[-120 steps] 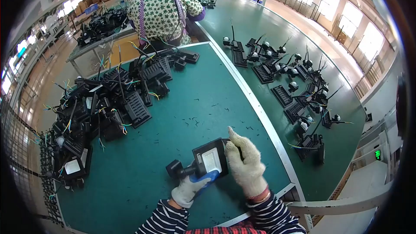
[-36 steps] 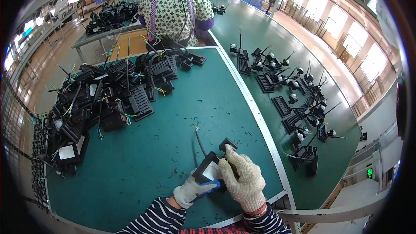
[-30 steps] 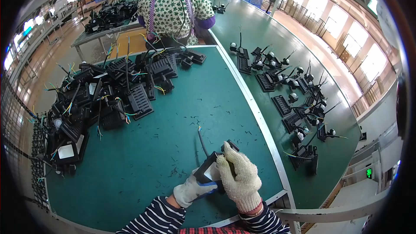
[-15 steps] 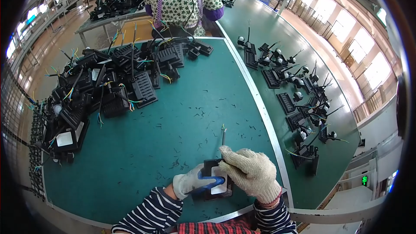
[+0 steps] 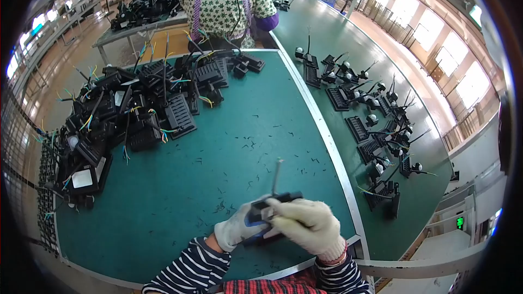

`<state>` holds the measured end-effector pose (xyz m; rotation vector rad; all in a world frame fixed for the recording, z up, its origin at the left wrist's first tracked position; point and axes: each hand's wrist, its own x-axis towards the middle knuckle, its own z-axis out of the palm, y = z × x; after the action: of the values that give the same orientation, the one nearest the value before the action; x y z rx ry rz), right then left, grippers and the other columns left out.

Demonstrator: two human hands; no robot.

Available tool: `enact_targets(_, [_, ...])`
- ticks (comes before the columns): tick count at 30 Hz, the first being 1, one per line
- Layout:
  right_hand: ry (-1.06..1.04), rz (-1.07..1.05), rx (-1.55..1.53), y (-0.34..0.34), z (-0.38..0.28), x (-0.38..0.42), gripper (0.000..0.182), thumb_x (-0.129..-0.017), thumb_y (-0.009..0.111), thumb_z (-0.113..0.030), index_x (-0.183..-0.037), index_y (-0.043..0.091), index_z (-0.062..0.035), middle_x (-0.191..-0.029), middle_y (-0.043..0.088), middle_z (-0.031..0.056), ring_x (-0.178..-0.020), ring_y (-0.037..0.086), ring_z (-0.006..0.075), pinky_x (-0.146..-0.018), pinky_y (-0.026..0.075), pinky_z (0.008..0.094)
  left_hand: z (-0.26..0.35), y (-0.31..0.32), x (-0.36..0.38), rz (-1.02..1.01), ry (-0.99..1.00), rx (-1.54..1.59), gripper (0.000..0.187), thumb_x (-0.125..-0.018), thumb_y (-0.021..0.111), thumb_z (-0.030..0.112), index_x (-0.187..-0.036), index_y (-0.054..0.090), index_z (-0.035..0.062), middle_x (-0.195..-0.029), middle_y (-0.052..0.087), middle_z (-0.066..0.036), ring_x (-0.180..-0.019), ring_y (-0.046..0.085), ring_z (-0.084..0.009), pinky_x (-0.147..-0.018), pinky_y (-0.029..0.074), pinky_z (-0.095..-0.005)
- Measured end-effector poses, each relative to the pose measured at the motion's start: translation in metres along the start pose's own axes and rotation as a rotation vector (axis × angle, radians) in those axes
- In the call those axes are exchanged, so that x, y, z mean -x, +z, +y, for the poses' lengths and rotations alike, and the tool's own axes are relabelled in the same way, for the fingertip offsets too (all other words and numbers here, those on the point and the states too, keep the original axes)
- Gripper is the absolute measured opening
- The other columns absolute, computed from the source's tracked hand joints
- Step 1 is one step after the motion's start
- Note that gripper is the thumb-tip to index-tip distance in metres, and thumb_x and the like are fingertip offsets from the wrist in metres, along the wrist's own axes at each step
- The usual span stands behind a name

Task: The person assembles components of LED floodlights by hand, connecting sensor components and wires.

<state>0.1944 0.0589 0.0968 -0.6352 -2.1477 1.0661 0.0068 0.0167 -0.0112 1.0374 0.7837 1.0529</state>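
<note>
A black device [image 5: 291,195] with a grey cable [image 5: 277,177] rising from its far side is between my two gloved hands, close to the table's near edge. My left hand [image 5: 242,227], in a white and blue glove, is closed round its left side. The fingers of my right hand [image 5: 308,223], in a cream knitted glove, are pinched together against the device near the cable's base. The gloves cover much of the device, and motion blurs its lower part.
Black lamp units [image 5: 180,114] with coloured wires are heaped on the green table [image 5: 218,158] at the left. Black scraps lie mid-table. Beyond a metal edge [image 5: 321,125], more units [image 5: 357,129] stand on the right-hand surface. A person [image 5: 223,5] sits at the far end.
The device has tilted, so its pale label face is now mostly hidden. My right hand has shifted slightly left and down, and the cable tip has moved slightly left.
</note>
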Motion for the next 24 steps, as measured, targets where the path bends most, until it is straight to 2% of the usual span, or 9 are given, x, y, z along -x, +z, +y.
enact_targets(3, [0.475,0.486,-0.813,-0.005,0.011,0.025,0.042,-0.096,0.070,-0.025,-0.129,0.060,0.0000,-0.075,0.062,0.0033,-0.061,0.061,0.0119,-0.057,0.051,0.0267,0.041,0.003,0.005,0.263,0.279,-0.634,0.078,-0.074,0.085,0.032,-0.140,0.054,0.0042,-0.127,0.062,-0.016,-0.116,0.062,-0.0316,-0.103,0.047,-0.0413])
enact_targets(4, [0.388,0.480,-1.069,-0.011,0.023,0.026,0.042,-0.094,0.071,-0.021,-0.129,0.060,-0.0008,-0.079,0.060,0.0025,-0.060,0.057,0.0095,-0.057,0.049,0.0238,0.049,0.005,0.012,0.349,0.296,-1.091,0.086,-0.067,0.088,0.041,-0.140,0.056,0.0069,-0.122,0.059,-0.017,-0.112,0.060,-0.0371,-0.100,0.047,-0.0486])
enact_targets(7, [0.526,0.485,-0.882,-0.021,0.034,0.028,0.042,-0.095,0.069,-0.019,-0.131,0.059,-0.0003,-0.084,0.061,0.0032,-0.064,0.057,0.0095,-0.056,0.048,0.0234,0.043,0.009,0.016,0.328,0.295,-1.545,0.097,-0.064,0.087,0.051,-0.145,0.052,0.0109,-0.122,0.055,-0.017,-0.110,0.057,-0.0389,-0.099,0.045,-0.0531])
enact_targets(8, [0.570,0.467,-0.937,-0.023,0.029,0.026,0.038,-0.095,0.069,-0.017,-0.127,0.057,0.0018,-0.079,0.056,0.0002,-0.061,0.054,0.0114,-0.046,0.042,0.0220,0.042,0.014,0.015,0.274,0.225,-1.569,0.106,-0.060,0.087,0.058,-0.149,0.049,0.0140,-0.125,0.050,-0.017,-0.112,0.052,-0.0390,-0.102,0.042,-0.0539])
enact_targets(11, [0.709,0.563,-0.874,-0.017,0.025,0.014,0.034,-0.099,0.062,-0.018,-0.127,0.058,0.0014,-0.083,0.056,0.0008,-0.061,0.055,0.0123,-0.049,0.045,0.0242,0.036,0.029,0.013,0.203,0.195,-1.682,0.105,-0.064,0.085,0.056,-0.151,0.045,0.0128,-0.128,0.049,-0.016,-0.107,0.049,-0.0350,-0.101,0.041,-0.0503])
enact_targets(15, [0.743,0.476,-0.770,-0.022,0.037,0.016,0.032,-0.103,0.054,-0.017,-0.129,0.058,0.0016,-0.089,0.056,0.0007,-0.069,0.061,0.0121,-0.053,0.048,0.0250,0.034,0.037,0.014,0.078,0.115,-1.729,0.107,-0.065,0.085,0.057,-0.152,0.042,0.0133,-0.132,0.048,-0.013,-0.112,0.047,-0.0363,-0.104,0.038,-0.0520])
enact_targets(19, [0.682,0.580,-0.924,-0.033,0.072,0.011,0.038,-0.102,0.059,-0.019,-0.135,0.054,0.0009,-0.096,0.060,0.0014,-0.071,0.062,0.0108,-0.052,0.052,0.0229,0.039,0.030,0.020,0.087,0.174,-1.628,0.089,-0.069,0.084,0.055,-0.144,0.055,0.0152,-0.135,0.051,-0.016,-0.118,0.050,-0.0403,-0.105,0.039,-0.0543])
enact_targets(23, [0.707,0.355,-0.832,-0.036,0.081,-0.008,0.047,-0.099,0.063,-0.027,-0.139,0.055,-0.0024,-0.105,0.063,0.0025,-0.068,0.057,0.0044,-0.050,0.045,0.0158,0.028,0.017,0.018,0.183,0.274,-1.473,0.069,-0.073,0.083,0.039,-0.134,0.064,0.0159,-0.129,0.059,-0.013,-0.114,0.055,-0.0375,-0.102,0.042,-0.0516])
enact_targets(24, [0.672,0.251,-0.829,-0.038,0.085,-0.011,0.054,-0.095,0.069,-0.036,-0.138,0.058,-0.0056,-0.104,0.065,0.0008,-0.068,0.056,0.0040,-0.053,0.046,0.0179,0.027,0.012,0.018,0.183,0.284,-1.439,0.064,-0.073,0.083,0.034,-0.132,0.066,0.0158,-0.127,0.060,-0.012,-0.113,0.056,-0.0366,-0.101,0.042,-0.0507])
